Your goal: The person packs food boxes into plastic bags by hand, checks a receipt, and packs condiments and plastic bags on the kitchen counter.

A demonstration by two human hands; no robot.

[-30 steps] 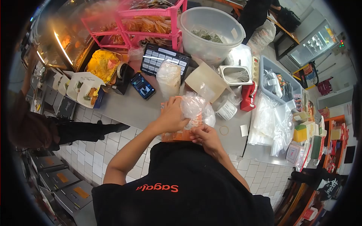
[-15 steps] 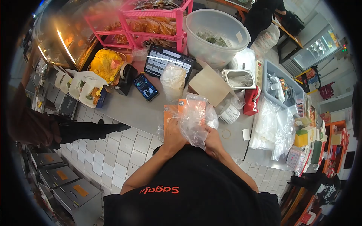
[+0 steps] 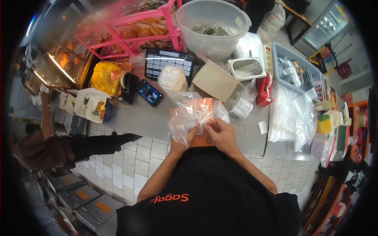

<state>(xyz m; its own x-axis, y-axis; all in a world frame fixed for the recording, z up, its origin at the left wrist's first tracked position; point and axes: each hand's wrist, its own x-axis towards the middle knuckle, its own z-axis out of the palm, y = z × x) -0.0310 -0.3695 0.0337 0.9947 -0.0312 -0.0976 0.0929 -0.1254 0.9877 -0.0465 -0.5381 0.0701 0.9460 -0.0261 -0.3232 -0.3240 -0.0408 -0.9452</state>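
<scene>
My left hand (image 3: pixel 183 141) is closed on a clear plastic bag (image 3: pixel 179 125), which bunches up on its left side and spreads over an orange printed box (image 3: pixel 201 105). To its right, my right hand (image 3: pixel 221 135) has thumb and forefinger pinched together close to the left fingertips, in front of the orange surface. What sits in that pinch is too small to make out. Just beyond the box stands a wrapped white bundle (image 3: pixel 172 78). A rubber band (image 3: pixel 241 129) lies on the counter (image 3: pixel 138 120) right of my right hand.
Behind are a tablet (image 3: pixel 169 63), a phone (image 3: pixel 149 93), a large clear tub (image 3: pixel 212 39) and pink racks (image 3: pixel 149 17). Open food boxes (image 3: pixel 94 105) stand left. A red tape dispenser (image 3: pixel 264 89), plastic bags (image 3: pixel 289 114) and a grey bin (image 3: pixel 293 53) are right. Another person (image 3: pixel 47 151) stands left.
The clear bag has shifted left, uncovering more of the orange box. My right hand has moved up and inward to a pinch beside the left. The view has turned slightly.
</scene>
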